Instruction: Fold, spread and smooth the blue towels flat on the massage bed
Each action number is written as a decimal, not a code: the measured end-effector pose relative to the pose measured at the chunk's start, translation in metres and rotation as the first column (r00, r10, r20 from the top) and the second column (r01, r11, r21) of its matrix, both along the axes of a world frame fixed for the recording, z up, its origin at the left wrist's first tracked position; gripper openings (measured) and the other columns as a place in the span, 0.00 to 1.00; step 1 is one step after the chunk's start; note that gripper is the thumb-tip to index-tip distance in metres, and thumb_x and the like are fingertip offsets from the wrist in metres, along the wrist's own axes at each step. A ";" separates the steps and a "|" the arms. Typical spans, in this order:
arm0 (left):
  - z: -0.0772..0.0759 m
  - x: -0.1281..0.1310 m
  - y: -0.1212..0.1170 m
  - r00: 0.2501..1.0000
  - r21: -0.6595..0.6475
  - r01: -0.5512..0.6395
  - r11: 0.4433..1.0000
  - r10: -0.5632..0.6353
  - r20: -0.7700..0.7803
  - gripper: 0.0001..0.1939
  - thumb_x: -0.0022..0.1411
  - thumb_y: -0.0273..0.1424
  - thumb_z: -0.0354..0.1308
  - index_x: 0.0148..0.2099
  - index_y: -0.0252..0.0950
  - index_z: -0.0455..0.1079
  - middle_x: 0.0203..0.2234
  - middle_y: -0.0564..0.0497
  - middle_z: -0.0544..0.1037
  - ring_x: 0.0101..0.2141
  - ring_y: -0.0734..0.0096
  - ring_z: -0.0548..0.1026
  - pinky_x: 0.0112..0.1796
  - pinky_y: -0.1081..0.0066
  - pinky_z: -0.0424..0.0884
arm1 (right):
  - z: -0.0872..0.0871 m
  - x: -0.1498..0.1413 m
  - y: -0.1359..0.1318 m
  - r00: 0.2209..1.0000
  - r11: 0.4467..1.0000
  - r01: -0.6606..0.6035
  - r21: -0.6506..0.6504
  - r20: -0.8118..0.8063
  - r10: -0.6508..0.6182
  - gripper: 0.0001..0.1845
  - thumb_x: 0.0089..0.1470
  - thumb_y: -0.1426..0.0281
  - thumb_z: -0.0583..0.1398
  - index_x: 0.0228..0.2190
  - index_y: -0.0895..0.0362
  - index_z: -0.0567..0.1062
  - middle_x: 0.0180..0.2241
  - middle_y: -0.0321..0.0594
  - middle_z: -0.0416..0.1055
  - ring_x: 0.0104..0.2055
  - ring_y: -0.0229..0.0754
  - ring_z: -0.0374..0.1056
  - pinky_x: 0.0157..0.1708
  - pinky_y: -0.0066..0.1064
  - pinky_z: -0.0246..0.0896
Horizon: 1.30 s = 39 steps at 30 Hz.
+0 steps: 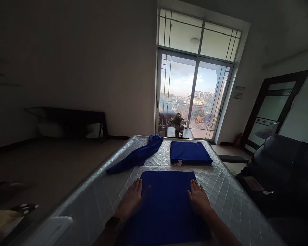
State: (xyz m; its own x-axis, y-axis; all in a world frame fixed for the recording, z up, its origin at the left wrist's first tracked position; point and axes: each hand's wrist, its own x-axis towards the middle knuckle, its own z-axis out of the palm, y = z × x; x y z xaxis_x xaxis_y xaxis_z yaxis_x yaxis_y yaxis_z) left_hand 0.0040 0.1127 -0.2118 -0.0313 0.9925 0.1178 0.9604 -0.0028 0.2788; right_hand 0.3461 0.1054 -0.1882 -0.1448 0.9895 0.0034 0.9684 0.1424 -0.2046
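Note:
Flat on the covered table lies a dark blue folded cloth (166, 208), directly in front of me. My left hand (132, 198) rests along its left edge, fingers stretched forward and thumb out over the cloth. On the opposite edge, my right hand (199, 196) lies with its fingers extended and apart. Neither hand grips anything. Beyond them sits a second blue folded piece (191, 152), squared off, with a small white tag at its near edge. To its left a crumpled blue cloth (141, 153) stretches diagonally.
A silvery quilted cover (231, 201) spreads over the table. Behind its far end stand a small dark table (170, 132) and a potted plant (177, 119), before glass sliding doors (178, 85). A black sofa (292, 171) is at right; a white object (53, 227) lies at lower left.

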 end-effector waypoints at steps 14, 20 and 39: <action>0.008 -0.001 -0.002 1.000 0.007 0.011 1.000 -0.010 -0.015 0.46 0.72 0.54 0.31 0.73 0.18 0.48 0.71 0.33 0.52 0.71 0.52 0.52 0.68 0.51 0.51 | -0.007 0.001 0.074 0.999 0.995 -0.039 0.090 -0.020 0.041 0.36 0.69 0.61 0.39 0.70 0.68 0.49 0.73 0.49 0.42 0.75 0.44 0.33 0.72 0.41 0.33; 0.004 0.013 0.004 0.999 0.149 -0.009 0.989 0.015 -0.039 0.43 0.74 0.51 0.33 0.72 0.18 0.52 0.70 0.32 0.55 0.70 0.50 0.55 0.67 0.50 0.55 | -0.015 0.005 0.075 0.997 0.992 -0.022 0.123 -0.068 0.031 0.37 0.69 0.59 0.38 0.70 0.67 0.51 0.73 0.48 0.42 0.75 0.45 0.36 0.72 0.39 0.32; 0.012 0.211 0.072 0.948 0.098 0.318 0.943 -0.320 0.001 0.40 0.75 0.49 0.27 0.72 0.25 0.56 0.69 0.33 0.59 0.70 0.51 0.55 0.67 0.50 0.53 | -0.013 0.010 0.074 0.995 0.991 -0.071 0.110 -0.065 0.078 0.34 0.68 0.65 0.41 0.70 0.66 0.52 0.73 0.49 0.43 0.75 0.46 0.36 0.72 0.40 0.33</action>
